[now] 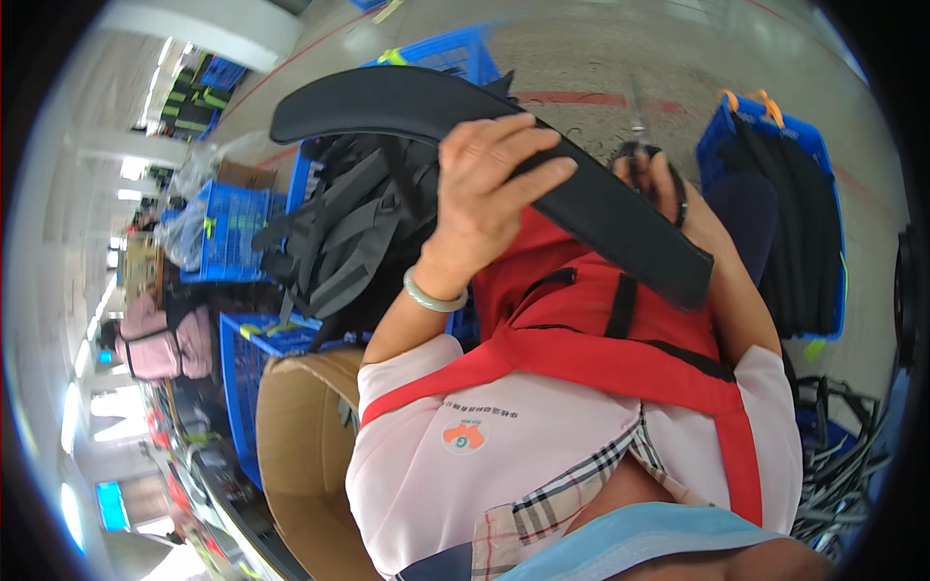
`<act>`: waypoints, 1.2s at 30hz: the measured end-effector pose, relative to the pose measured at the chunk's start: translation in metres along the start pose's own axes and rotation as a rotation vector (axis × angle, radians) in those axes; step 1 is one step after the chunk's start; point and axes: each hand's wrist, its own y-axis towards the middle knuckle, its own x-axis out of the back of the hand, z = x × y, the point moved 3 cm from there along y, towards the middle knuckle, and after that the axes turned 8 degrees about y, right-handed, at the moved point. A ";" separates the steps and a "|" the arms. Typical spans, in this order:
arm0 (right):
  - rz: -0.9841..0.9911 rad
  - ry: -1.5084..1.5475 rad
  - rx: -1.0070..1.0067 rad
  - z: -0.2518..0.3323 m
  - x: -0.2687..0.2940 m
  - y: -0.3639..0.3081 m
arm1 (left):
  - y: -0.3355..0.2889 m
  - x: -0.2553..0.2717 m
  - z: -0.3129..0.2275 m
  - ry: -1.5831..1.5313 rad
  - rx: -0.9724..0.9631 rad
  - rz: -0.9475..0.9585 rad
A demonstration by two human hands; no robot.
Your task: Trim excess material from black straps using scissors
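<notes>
A long, curved black padded strip (373,97) slants across the front of me, above my red apron (581,290). My left hand (494,179), with a pale bangle at its wrist, grips the strip near its middle, the fingers laid over its upper face. Behind the strip's lower right part, my right hand (664,189) is closed around a pair of scissors (635,136) with dark handles. Their blades point away from me and are blurred. The strip hides part of the right hand and wrist.
On the left, a blue crate holds a heap of black straps (358,223). Another blue crate (833,194) at the right is packed with dark padded strips (794,223). A cardboard drum (300,445) stands near my left side. Dark scraps lie on the floor ahead. A person in pink (170,344) is farther left.
</notes>
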 end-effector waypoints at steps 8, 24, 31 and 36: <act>0.122 -0.348 0.115 0.017 -0.004 -0.002 | -0.027 -0.079 0.008 -0.079 0.299 -0.078; -0.092 -0.465 0.239 0.002 0.064 0.034 | -0.084 -0.197 0.001 -1.925 1.489 0.281; -0.110 -0.487 0.303 -0.005 0.056 0.025 | -0.064 -0.203 0.012 -1.782 1.407 -0.099; -0.152 -0.575 0.360 0.009 0.054 0.044 | -0.065 -0.201 0.013 -1.718 1.328 -0.005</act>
